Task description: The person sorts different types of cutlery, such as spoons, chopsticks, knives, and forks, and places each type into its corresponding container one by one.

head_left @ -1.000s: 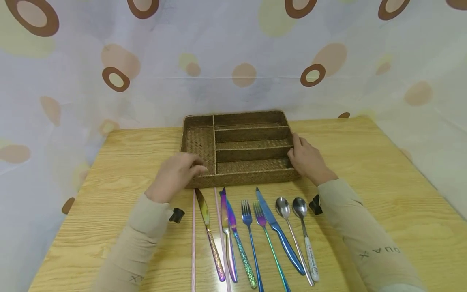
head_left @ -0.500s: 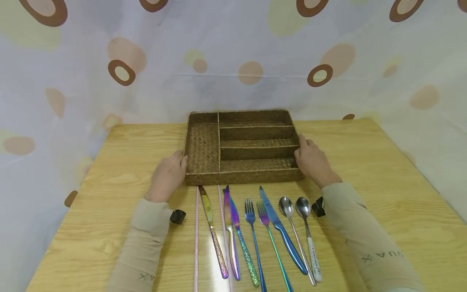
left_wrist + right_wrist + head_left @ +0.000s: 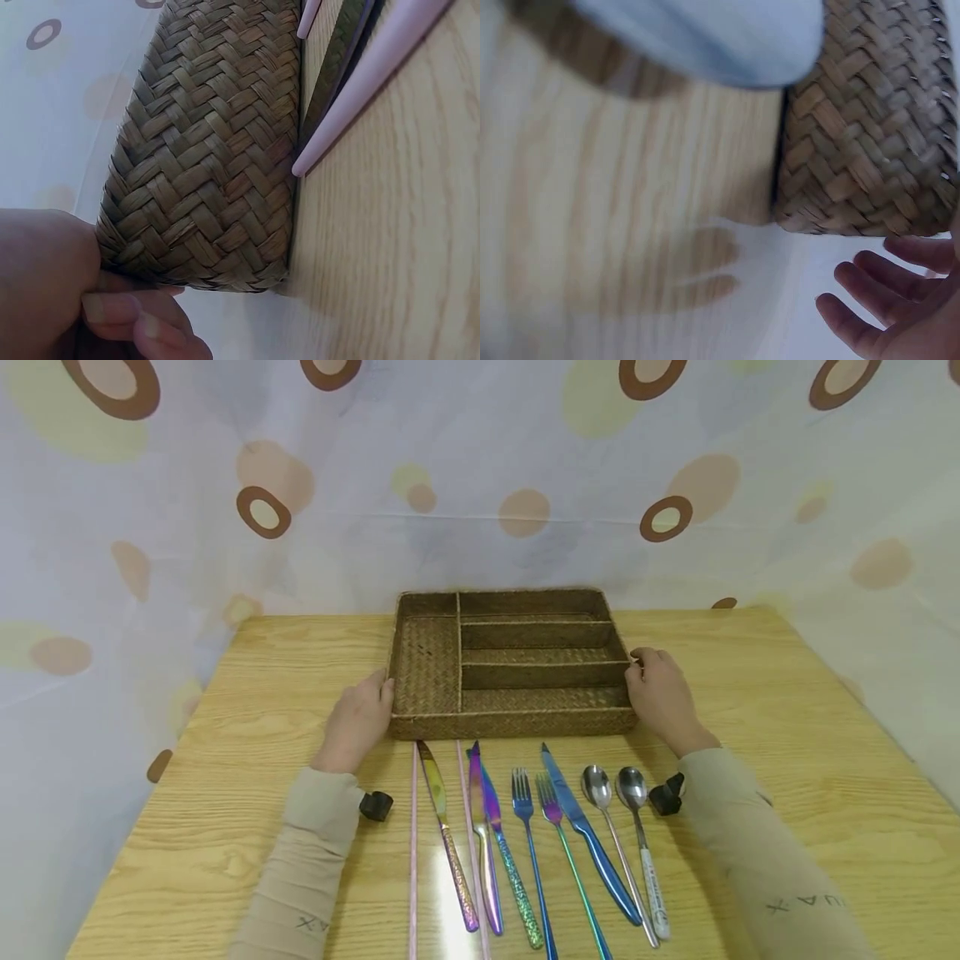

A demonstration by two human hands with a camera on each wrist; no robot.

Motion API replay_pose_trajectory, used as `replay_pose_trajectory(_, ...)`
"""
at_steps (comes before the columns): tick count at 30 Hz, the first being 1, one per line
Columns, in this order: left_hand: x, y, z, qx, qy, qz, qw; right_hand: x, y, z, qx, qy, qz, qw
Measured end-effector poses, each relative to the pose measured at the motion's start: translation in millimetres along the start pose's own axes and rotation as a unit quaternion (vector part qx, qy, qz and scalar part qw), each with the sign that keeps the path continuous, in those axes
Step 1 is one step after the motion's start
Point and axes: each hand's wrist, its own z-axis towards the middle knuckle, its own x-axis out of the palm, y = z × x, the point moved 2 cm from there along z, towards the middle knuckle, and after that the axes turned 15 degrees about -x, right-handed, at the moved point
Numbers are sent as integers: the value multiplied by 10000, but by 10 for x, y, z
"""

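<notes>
A brown woven cutlery tray (image 3: 517, 725), split into several compartments, lies at the back of the table. My left hand (image 3: 356, 720) holds its left side, the fingers curled against the woven end wall in the left wrist view. At the right side, my right hand (image 3: 663, 700) touches or nearly touches the rim; its fingers (image 3: 870, 296) are spread and loosely bent in the right wrist view. In front lie two pink sticks (image 3: 413, 860), several knives (image 3: 450, 852), two forks (image 3: 531, 843) and two spoons (image 3: 600, 793), one with a white handle.
A spotted cloth (image 3: 450, 443) hangs behind and beside the wooden table (image 3: 202, 793). The tips of the sticks and a gold-green knife (image 3: 433, 777) lie close to the tray's front wall. Black wrist devices (image 3: 375, 805) sit by both cuffs.
My left hand has gone from above the tray's front-left corner to its left side. My right hand has loosened its fingers at the right rim. The head view has shifted slightly.
</notes>
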Motion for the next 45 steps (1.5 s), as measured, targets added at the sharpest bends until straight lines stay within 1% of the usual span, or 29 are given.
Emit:
replay_pose_trajectory(2,15,-8,-2,10,47,-88,9999,-49,-6,-68,26,-210,252,9995)
replay_pose_trajectory(5,33,-4,-2,17,94,-262,9996,-141,35,-199,-109,-363,363,9986)
replay_pose_trajectory(8,35,5,0,37,34,-304,9995,-243,123,-347,-242,-338,235,9989)
replay_pose_trajectory(10,31,14,0,5,44,-312,9995,-304,192,-449,-298,-183,128,9993)
replay_pose_trajectory(12,20,20,-3,-6,33,-280,9996,-347,269,-557,-251,159,106,9995)
replay_pose_trajectory(14,13,28,-7,-9,43,-280,9996,-360,346,-672,-247,597,142,9978)
replay_pose_trajectory(17,13,44,-3,8,28,-276,9996,-331,455,-848,-191,1242,209,9919)
replay_pose_trajectory(19,16,53,2,14,29,-267,9996,-283,515,-965,-202,1535,165,9878)
replay_pose_trajectory(23,15,58,12,23,-1,-266,9996,-184,629,-1179,-44,2128,8,9771)
replay_pose_trajectory(26,13,53,10,58,-37,-281,9996,-126,702,-1326,137,2618,-213,9648)
replay_pose_trajectory(28,14,48,7,74,-33,-307,9995,-91,742,-1406,202,2837,-401,9579)
replay_pose_trajectory(30,12,42,4,113,-65,-310,9994,-60,771,-1455,210,2895,-531,9555)
replay_pose_trajectory(34,-5,26,-4,134,-102,-315,9994,-8,821,-1485,190,2749,-597,9594)
replay_pose_trajectory(40,-11,22,-14,59,-26,-309,9995,15,836,-1471,197,2632,-491,9633)
replay_pose_trajectory(45,0,35,-8,13,-11,-288,9996,16,806,-1463,248,2630,-354,9638)
